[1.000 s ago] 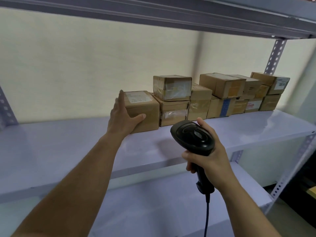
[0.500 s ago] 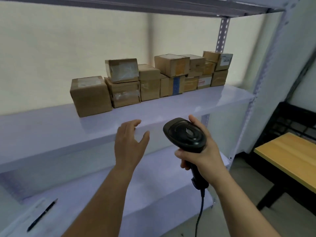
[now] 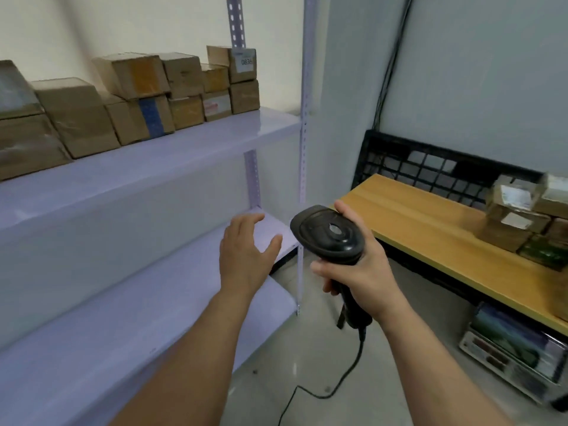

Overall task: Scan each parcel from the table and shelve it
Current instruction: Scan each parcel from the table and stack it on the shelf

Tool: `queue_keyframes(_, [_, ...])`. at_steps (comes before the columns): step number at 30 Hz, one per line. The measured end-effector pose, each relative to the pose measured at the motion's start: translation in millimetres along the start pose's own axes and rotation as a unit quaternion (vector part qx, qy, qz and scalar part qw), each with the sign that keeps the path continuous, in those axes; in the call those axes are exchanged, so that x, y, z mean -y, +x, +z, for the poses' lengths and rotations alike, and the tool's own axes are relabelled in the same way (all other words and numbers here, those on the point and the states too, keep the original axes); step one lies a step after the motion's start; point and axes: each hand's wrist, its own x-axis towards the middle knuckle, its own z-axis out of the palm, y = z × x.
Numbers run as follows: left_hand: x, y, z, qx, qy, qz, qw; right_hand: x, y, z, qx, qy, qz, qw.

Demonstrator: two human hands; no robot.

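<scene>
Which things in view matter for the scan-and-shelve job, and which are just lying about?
Job:
- scanner, held in right hand
- left hand, empty
- parcels on the table
- shelf with shelved boxes

Lying about:
- black mesh crate
- machine under the table
- wall cables

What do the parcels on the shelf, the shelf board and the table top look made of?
The parcels look like matte brown cardboard, with clear tape that glints. The shelf board is smooth, pale and glossy, with soft reflections. It is probably painted metal, and its holed uprights suggest steel. The table top has a light wood look with grain lines, possibly laminate.
</scene>
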Motion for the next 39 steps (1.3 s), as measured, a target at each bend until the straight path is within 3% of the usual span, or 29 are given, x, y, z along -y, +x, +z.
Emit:
queue_keyframes(21, [-153, -30, 226, 0.214, -0.123, 0.123, 0.961, -19, -73, -221, -0.25, -0.082, 0.033, 0.964])
queue_keyframes(39, [-257, 85, 426, 0.321, -0.16, 0.157, 0.92, -33, 44, -404, -0.355, -0.154, 0.061, 0.92])
